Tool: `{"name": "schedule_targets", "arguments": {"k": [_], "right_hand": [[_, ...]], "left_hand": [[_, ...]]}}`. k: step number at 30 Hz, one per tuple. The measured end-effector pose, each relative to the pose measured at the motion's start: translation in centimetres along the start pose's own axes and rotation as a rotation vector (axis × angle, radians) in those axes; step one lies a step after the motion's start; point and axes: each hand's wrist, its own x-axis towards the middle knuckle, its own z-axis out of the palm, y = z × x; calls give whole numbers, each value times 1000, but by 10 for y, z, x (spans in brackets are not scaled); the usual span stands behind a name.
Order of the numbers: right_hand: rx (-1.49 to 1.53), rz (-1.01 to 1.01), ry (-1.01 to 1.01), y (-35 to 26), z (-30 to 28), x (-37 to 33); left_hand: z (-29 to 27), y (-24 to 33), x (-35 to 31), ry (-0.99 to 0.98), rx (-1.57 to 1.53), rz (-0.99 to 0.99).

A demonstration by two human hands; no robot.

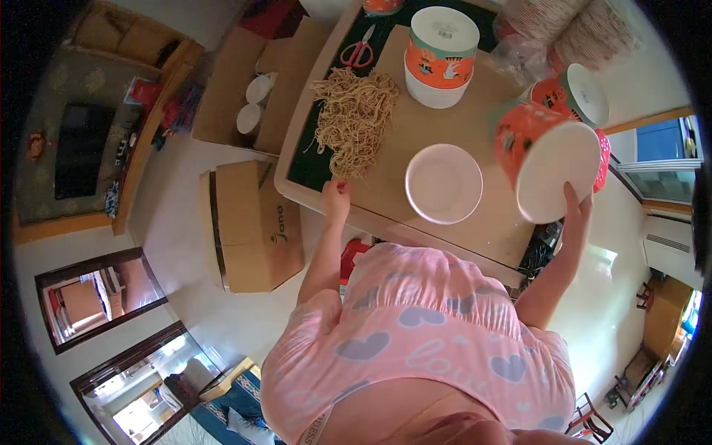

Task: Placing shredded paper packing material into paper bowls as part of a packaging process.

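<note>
noodles (353, 119) left on table (475, 230) | bowl (443, 183) right of noodles | scissors (358, 49) behind noodles | cup stack (442, 53) behind bowl

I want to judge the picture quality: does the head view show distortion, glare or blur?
Head view: strong fisheye bending of the table edge and a dark rim; bright glare at the windows; the orange cup in the right hand looks slightly soft.

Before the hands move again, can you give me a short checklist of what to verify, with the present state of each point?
1. Right hand grips the orange paper tub with white base: ok.
2. Left hand touches the pile of pale dry noodles: ok.
3. White round lid lies flat on the brown cardboard sheet: ok.
4. Held tub empty inside: cannot tell.
5. Red-handled scissors apart from both hands: ok.
</note>
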Motion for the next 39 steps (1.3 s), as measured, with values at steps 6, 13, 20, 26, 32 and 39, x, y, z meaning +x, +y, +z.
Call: {"name": "schedule_targets", "arguments": {"k": [6, 13, 20, 26, 32, 39], "right_hand": [[-308, -43, -38, 114, -10, 19], [-115, 505, -160, 158, 17, 23], [-175, 284, 103, 110, 5, -4], [-115, 191, 58, 96, -6, -18], [-51, 76, -7, 58, 5, -22], [19, 39, -84, 37, 28, -30]], "left_hand": [[13, 41, 28, -98, -36, 10], [30, 96, 58, -75, -91, 189], [43, 132, 98, -122, 239, 168], [52, 143, 119, -156, 112, 78], [9, 133, 151, -158, -183, 93], [76, 118, 123, -299, 450, -7]]}}
